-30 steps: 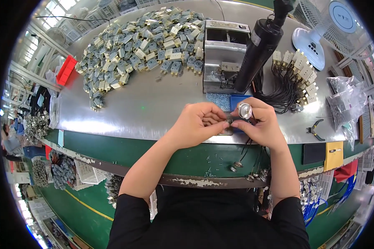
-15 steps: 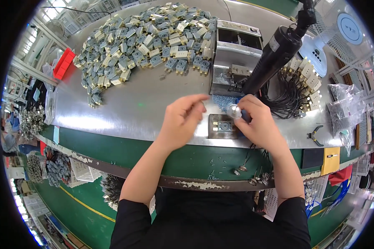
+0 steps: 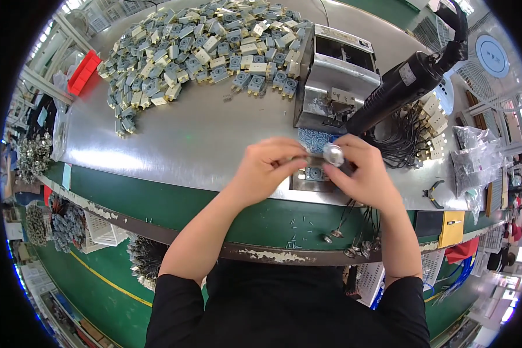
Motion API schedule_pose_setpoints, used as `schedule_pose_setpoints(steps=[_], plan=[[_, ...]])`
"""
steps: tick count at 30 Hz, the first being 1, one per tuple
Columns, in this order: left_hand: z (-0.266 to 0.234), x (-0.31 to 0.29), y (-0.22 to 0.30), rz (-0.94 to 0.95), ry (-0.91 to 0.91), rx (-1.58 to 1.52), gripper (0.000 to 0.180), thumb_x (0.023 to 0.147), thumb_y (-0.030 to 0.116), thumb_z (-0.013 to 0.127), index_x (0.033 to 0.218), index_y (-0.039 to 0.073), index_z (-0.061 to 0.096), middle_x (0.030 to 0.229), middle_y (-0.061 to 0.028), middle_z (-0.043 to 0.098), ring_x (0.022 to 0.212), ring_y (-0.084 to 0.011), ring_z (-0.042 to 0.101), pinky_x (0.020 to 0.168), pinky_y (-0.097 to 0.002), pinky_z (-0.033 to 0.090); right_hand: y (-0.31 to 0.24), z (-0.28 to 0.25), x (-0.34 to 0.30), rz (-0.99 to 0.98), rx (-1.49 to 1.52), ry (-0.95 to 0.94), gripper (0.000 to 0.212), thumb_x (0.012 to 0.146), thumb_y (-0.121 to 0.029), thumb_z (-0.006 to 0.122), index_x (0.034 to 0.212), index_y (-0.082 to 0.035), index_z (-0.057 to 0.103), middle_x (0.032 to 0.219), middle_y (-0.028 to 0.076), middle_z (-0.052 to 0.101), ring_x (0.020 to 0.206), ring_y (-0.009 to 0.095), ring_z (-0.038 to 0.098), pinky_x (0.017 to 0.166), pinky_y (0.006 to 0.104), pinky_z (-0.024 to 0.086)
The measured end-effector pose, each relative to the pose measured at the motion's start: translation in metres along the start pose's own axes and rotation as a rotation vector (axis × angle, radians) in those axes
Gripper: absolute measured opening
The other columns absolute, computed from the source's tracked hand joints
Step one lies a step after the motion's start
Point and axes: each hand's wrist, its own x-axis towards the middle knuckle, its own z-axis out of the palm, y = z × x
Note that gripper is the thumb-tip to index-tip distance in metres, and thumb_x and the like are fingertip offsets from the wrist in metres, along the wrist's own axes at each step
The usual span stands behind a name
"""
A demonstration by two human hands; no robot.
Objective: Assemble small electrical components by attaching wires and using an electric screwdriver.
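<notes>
My right hand (image 3: 364, 171) is closed around a shiny, round metal part (image 3: 333, 154), its domed end showing between thumb and fingers. Close by on the left, my left hand (image 3: 271, 168) has thumb and fingertips drawn together at the part's side; what they pinch, if anything, is blurred. Just below the fingertips, a grey block with brass-coloured terminals (image 3: 314, 173) sits in a metal fixture (image 3: 307, 185) on the bench, partly hidden by my hands. Small bluish screws (image 3: 313, 139) lie beyond my fingers, in front of a metal screw feeder (image 3: 337, 72).
A black electric screwdriver (image 3: 391, 95) leans over the right hand. Many grey terminal blocks (image 3: 209, 49) are heaped at the back left. Black cables with blocks (image 3: 403, 136), cutting pliers (image 3: 433, 194) and plastic bags (image 3: 475, 159) lie right. Loose screws (image 3: 296, 235) and wired metal parts (image 3: 362, 246) occupy the near edge.
My left hand has moved right, up to the metal part, and its fingers have closed in. My right hand still holds the part. The whole view has shifted slightly.
</notes>
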Motion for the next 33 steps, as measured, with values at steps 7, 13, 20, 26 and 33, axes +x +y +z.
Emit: schedule_pose_setpoints(steps=[7,13,20,26,33], plan=[[0.024,0.007,0.006,0.243,-0.062,0.335,0.018,0.088,0.007,0.083,0.106,0.007,0.082,0.108,-0.0057,0.074,0.081,-0.0142,0.067,0.069,-0.0289,0.053,0.042,-0.037,-0.025,0.122,0.827,-0.055,0.045,0.098,-0.037,0.065,0.1,0.006,0.074,0.105,0.013,0.066,0.083,0.015,0.061,0.065,0.0242,0.043],[0.023,0.006,-0.001,0.236,-0.063,0.264,0.02,0.086,0.007,0.085,0.105,0.007,0.082,0.107,-0.0056,0.073,0.079,-0.0138,0.066,0.068,-0.0286,0.052,0.046,-0.024,-0.028,0.009,0.886,0.02,0.02,0.098,-0.01,0.074,0.107,0.007,0.072,0.11,0.009,0.065,0.084,0.01,0.055,0.072,0.0254,0.044],[0.023,0.008,0.004,0.197,-0.099,0.304,0.02,0.084,0.006,0.086,0.104,0.006,0.081,0.111,-0.0054,0.074,0.068,-0.0095,0.058,0.062,-0.0262,0.048,0.046,-0.018,-0.03,-0.07,0.911,0.125,0.024,0.095,-0.008,0.078,0.113,0.007,0.072,0.114,0.012,0.065,0.088,0.013,0.056,0.075,0.0259,0.047],[0.022,0.009,-0.001,0.212,-0.117,0.287,0.021,0.082,0.005,0.087,0.103,0.006,0.081,0.114,-0.0053,0.074,0.065,-0.0085,0.054,0.06,-0.0247,0.046,0.033,-0.02,-0.026,-0.025,0.576,0.116,0.021,0.095,-0.006,0.074,0.111,0.006,0.075,0.115,0.017,0.069,0.099,0.021,0.064,0.086,0.0313,0.05],[0.02,0.007,0.006,0.189,-0.118,0.251,0.038,0.077,0.006,0.091,0.112,0.002,0.078,0.117,-0.008,0.072,0.065,-0.0081,0.053,0.059,-0.024,0.045,0.016,-0.009,-0.018,0.104,0.419,0.071,0.017,0.096,0.003,0.065,0.111,0.007,0.073,0.113,0.014,0.072,0.103,0.023,0.067,0.092,0.033,0.051]])
